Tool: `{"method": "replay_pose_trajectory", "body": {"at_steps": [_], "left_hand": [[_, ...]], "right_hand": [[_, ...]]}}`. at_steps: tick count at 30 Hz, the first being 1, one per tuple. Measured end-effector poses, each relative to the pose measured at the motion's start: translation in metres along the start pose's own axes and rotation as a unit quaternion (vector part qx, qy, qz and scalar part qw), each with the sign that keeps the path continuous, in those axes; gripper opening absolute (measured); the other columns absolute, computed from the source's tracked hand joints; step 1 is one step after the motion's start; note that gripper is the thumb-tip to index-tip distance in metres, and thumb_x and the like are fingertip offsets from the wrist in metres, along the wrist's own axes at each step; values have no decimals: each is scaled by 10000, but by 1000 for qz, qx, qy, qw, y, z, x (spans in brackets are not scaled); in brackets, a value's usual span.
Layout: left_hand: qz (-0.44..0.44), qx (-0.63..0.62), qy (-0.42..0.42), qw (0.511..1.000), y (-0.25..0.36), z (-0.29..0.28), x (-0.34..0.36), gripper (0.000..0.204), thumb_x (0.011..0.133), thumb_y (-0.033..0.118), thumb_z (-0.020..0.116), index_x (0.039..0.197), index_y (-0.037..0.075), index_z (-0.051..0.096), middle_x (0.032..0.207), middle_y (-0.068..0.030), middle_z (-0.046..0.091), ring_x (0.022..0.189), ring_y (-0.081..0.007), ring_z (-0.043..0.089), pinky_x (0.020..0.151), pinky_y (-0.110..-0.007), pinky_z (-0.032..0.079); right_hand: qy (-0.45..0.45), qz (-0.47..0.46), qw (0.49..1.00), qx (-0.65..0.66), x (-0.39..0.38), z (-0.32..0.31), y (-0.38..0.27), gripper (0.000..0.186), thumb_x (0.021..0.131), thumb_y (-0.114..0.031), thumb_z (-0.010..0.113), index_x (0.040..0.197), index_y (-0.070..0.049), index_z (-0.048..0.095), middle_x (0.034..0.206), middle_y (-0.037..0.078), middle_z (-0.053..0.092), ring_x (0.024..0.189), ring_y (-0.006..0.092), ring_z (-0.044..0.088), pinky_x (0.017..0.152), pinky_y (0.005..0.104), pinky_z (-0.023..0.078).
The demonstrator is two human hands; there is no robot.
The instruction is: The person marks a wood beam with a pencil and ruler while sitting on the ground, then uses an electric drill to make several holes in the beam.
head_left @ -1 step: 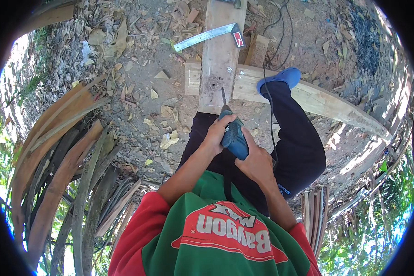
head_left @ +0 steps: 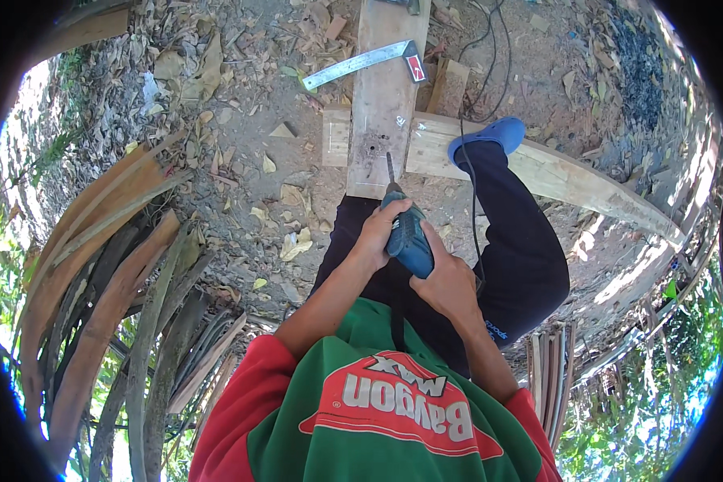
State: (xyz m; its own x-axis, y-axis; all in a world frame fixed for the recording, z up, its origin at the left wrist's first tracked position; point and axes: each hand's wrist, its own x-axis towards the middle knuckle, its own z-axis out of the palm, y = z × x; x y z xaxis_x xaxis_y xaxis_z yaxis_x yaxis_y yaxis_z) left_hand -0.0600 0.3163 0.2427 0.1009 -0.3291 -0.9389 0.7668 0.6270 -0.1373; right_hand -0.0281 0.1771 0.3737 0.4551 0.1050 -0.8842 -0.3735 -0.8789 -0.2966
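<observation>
A dark blue power drill (head_left: 410, 245) is held between both my hands, its long bit (head_left: 390, 166) pointing away from me. My left hand (head_left: 374, 238) wraps the drill's front part. Around its rear grip, my right hand (head_left: 448, 286) is closed; the trigger is hidden. The bit's tip shows over the near end of a wooden plank (head_left: 382, 96), beside several small dark holes; whether it touches the wood I cannot tell. This plank lies across a second, longer board (head_left: 554, 173). Farther up the plank rests a metal try square (head_left: 360, 66).
A black power cord (head_left: 473, 201) runs past my right leg to the far ground. My foot in a blue clog (head_left: 490, 138) is on the lower board. Curved timber pieces (head_left: 112, 265) are piled at the left. A wood offcut (head_left: 450, 87) and dry leaves lie around the planks.
</observation>
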Motion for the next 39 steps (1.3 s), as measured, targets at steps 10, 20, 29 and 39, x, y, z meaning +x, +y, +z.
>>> {"method": "replay_pose_trajectory", "body": {"at_steps": [10, 20, 29, 39], "left_hand": [[7, -4, 44, 999, 9, 8, -3, 348, 879, 307, 714, 1090, 47, 618, 951, -84, 691, 837, -199, 691, 811, -366, 568], [-2, 5, 13, 1000, 11, 5, 0, 561, 811, 374, 771, 1206, 74, 511, 1014, -62, 630, 907, -188, 655, 816, -384, 551], [-2, -6, 49, 999, 12, 10, -1, 342, 886, 309, 707, 1084, 45, 614, 942, -82, 688, 817, -197, 691, 795, -361, 572], [3, -9, 12, 1000, 22, 11, 4, 307, 890, 282, 701, 1076, 54, 617, 927, -79, 688, 815, -199, 687, 779, -361, 572]], "right_hand": [[11, -21, 1000, 12, 8, 1, 3, 917, 662, -188, 710, 1510, -199, 361, 892, 247, 694, 848, 430, 685, 812, 492, 534], [-2, -7, 1000, 18, 10, -5, -1, 916, 668, -192, 710, 1513, -202, 356, 932, 247, 696, 891, 426, 684, 844, 490, 525], [5, -13, 1000, 14, 10, -3, 0, 917, 673, -196, 705, 1517, -207, 347, 878, 256, 693, 844, 433, 687, 805, 496, 536], [9, -3, 1000, 28, 16, -4, -3, 901, 673, -208, 696, 1506, -185, 354, 869, 280, 687, 832, 456, 678, 805, 511, 532]]}}
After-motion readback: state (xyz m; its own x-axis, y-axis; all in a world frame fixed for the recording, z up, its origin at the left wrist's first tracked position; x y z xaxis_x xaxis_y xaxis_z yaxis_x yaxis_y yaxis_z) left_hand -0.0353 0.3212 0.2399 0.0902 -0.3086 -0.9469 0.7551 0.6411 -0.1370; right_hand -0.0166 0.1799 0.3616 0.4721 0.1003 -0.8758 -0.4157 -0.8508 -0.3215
